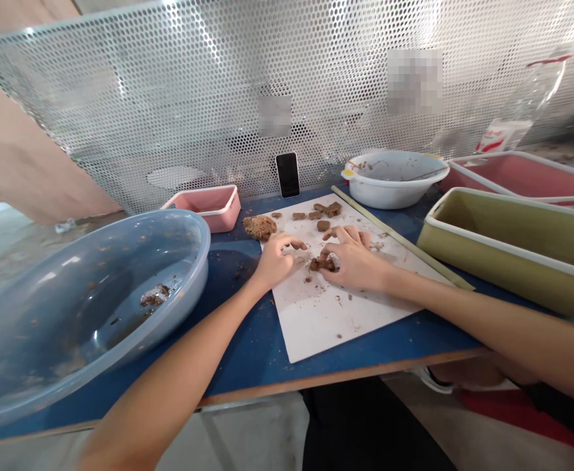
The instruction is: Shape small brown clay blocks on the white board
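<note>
My left hand (277, 260) rests over the left side of a white board (311, 327), its fingers curved and apart with nothing in them. My right hand (353, 261) has its thumb and index finger closed around a small brown clay-like lump (315, 264) in the middle of the board. Just behind my left hand sits a larger, rough brown chunk (260, 227). Farther back on the board lie several small brown blocks (323, 226). Brown crumbs are scattered around both hands.
A large blue basin (188, 288) stands left, a small pink tub (225, 209) behind it. Against the perforated metal screen (193, 98) leans a phone (287, 175). To the right are a pale strip (394, 232), white basin (389, 195), olive planter (493, 258) and plastic bottle (522, 111).
</note>
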Tool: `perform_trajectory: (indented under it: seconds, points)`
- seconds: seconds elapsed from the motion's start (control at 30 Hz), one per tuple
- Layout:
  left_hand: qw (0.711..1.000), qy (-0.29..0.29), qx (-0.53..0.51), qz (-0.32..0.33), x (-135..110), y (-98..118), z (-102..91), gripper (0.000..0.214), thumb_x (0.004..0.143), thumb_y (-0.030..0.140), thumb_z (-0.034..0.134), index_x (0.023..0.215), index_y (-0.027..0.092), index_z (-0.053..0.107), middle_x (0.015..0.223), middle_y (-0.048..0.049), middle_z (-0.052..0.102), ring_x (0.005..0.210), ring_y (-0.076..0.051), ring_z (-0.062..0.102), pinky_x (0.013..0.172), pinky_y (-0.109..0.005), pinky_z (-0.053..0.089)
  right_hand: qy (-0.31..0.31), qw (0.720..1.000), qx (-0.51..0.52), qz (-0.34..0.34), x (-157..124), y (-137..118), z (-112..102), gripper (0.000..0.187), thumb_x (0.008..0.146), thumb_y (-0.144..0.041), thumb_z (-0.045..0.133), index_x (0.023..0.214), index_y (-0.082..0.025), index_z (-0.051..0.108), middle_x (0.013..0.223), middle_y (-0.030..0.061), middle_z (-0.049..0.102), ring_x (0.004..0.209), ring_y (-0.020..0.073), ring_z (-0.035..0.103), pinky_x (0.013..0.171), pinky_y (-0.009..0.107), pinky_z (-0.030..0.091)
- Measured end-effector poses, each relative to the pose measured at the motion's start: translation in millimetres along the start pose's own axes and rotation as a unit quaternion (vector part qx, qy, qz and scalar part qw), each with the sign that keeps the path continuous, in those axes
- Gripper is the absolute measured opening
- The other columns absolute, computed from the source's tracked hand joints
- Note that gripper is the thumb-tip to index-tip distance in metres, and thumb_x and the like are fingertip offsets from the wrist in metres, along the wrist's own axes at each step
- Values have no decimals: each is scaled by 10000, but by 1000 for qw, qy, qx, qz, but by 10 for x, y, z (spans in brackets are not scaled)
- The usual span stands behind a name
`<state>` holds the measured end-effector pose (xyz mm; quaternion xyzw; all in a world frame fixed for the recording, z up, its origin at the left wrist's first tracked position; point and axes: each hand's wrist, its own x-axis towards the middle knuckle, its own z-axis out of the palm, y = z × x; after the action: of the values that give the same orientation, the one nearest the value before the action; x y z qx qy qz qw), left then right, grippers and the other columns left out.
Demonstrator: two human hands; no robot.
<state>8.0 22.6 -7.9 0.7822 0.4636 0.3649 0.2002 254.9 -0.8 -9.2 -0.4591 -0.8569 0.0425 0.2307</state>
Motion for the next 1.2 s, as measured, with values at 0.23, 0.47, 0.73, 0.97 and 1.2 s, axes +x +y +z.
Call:
perform_trajectory:
  seconds: [0.23,0.47,0.73,0.97,1.2]
  points:
    - [999,-16,36,16,-33,32,38,472,656,-53,550,939,211,822,1098,-48,848,1116,-291,696,1126,-456,513,-13,1000,-5,-10,26,5,19,136,878,-353,783,829,-237,733,1499,175,604,1411,457,505,1123,680,468]
    - [999,-16,38,11,-29,43,43,482,650,-45,533,931,224,817,1102,-40,850,1143,-299,694,1157,-471,519,-8,999,-14,-30,44,6,33,164,848,-326,794,773,-231,683,1469,177,620,1400,459,521,1107,679,490]
    - [999,-21,35,2,-25,38,48,482,655,-53,543,929,220,831,1114,-45,846,1154,-302,677,1157,-473,510,-11,999,-22,-45,43,4,13,171,795,-341,845,825,-227,721,1466,177,636,1435,461,519,1132,669,479]
    - [999,-25,35,3,-28,7,60,477,678,-40,556,956,214,849,1101,-59,831,1163,-310,661,1150,-483,513,-12,998,-17,-57,40,9,-4,198,800,-359,861,793,-230,712,1431,170,656,1411,472,529,1113,677,493]
    - [999,-24,39,5,-33,10,54,428,715,-29,577,944,212,846,1092,-67,822,1151,-313,659,1131,-480,520,-14,998,-17,-61,7,8,-10,193,790,-334,873,799,-227,712,1422,171,663,1415,454,532,1143,661,480]
